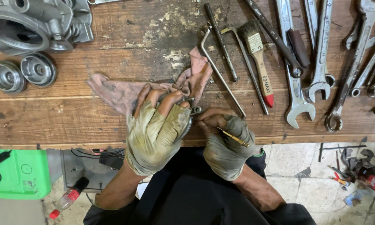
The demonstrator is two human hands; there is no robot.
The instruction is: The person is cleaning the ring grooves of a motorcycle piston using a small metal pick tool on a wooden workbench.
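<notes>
My left hand (pixel 158 129), in a dirty fingerless glove, grips a small metal part (pixel 194 110) against a pink rag (pixel 121 92) at the front edge of the wooden bench (pixel 133 50). Most of the part is hidden under the fingers. My right hand (pixel 225 139), gloved too, holds a thin brass-coloured pointed tool (pixel 233 137), its tip aimed at the part. The two hands touch.
A grey cast metal housing (pixel 33 23) and two round metal caps (pixel 23 74) lie at the back left. A paintbrush (pixel 260 62), bent rods (pixel 223 75) and several spanners (pixel 320 58) lie at the right. A green container (pixel 19 173) and a bottle (pixel 69 198) are on the floor.
</notes>
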